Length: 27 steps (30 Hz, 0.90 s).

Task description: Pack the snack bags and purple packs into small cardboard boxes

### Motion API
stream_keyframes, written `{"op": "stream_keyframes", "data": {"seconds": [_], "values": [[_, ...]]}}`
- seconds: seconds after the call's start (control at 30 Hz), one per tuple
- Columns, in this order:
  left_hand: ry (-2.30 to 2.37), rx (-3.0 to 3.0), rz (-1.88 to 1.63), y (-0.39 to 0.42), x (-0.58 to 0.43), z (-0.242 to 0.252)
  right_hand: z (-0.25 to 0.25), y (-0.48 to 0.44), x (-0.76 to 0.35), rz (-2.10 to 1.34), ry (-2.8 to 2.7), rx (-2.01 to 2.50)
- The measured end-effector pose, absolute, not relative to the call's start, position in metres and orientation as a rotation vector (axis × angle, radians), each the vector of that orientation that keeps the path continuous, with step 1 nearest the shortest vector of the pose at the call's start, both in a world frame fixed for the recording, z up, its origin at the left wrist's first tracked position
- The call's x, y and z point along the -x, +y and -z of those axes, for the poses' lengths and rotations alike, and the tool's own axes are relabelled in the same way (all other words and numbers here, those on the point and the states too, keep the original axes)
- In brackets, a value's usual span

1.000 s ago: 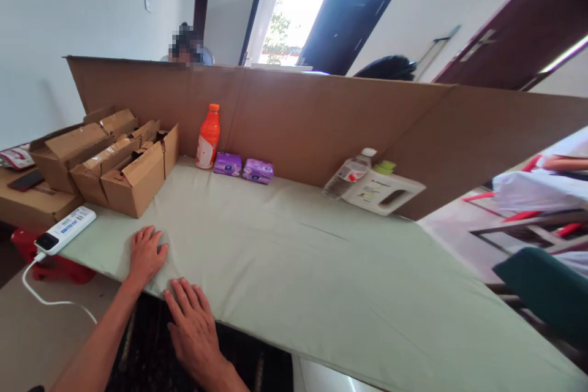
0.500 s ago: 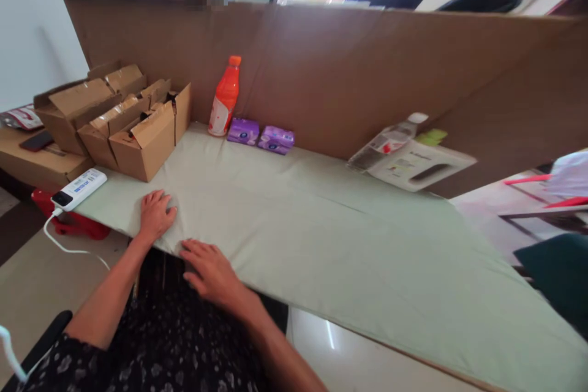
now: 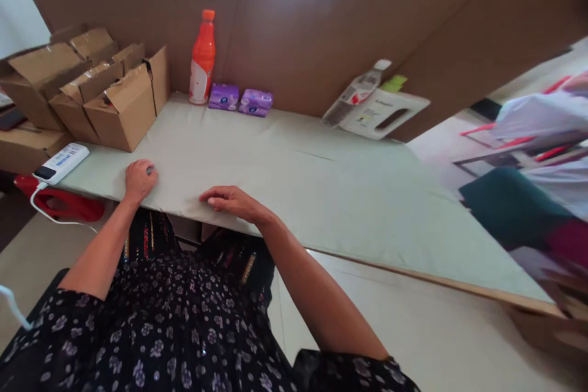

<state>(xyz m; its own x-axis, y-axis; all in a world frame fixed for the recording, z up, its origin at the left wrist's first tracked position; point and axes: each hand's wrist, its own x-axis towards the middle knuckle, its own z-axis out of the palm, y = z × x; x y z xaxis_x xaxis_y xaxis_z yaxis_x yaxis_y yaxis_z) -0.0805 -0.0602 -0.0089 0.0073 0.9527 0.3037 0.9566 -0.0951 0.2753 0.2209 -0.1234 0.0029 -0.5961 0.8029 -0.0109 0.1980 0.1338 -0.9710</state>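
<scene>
My left hand (image 3: 139, 177) rests palm down on the pale green cloth (image 3: 294, 177) that covers the table, close to its near left edge. Its fingers are curled loosely and hold nothing. My right hand (image 3: 229, 201) lies flat on the same near edge, a little to the right, fingers stretched out to the left and together. Neither hand touches any object other than the cloth. A white power strip (image 3: 59, 163) lies on the table's left corner, just left of my left hand.
Open cardboard boxes (image 3: 98, 95) stand at the back left. An orange bottle (image 3: 203, 58) and two purple packets (image 3: 240, 100) stand against the cardboard wall (image 3: 321, 18). A clear bottle (image 3: 356, 93) and a white jug (image 3: 384, 113) lie at the back right. A teal chair (image 3: 509, 205) is right.
The camera has tilted down and pulled back, so my patterned clothing now shows. My right hand has slid right along the table edge. My left hand has stayed in place.
</scene>
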Motion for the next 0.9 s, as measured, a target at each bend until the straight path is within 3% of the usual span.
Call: {"op": "stream_keyframes", "data": {"seconds": [0.27, 0.9], "values": [[-2.091, 2.207, 0.585, -0.058, 0.076, -0.002, 0.019, -0.126, -0.227, -1.449, -1.525, 0.996], [-2.017, 2.181, 0.860, -0.071, 0.086, 0.011, 0.013, -0.128, -0.215, -1.497, -1.552, 1.079]]}}
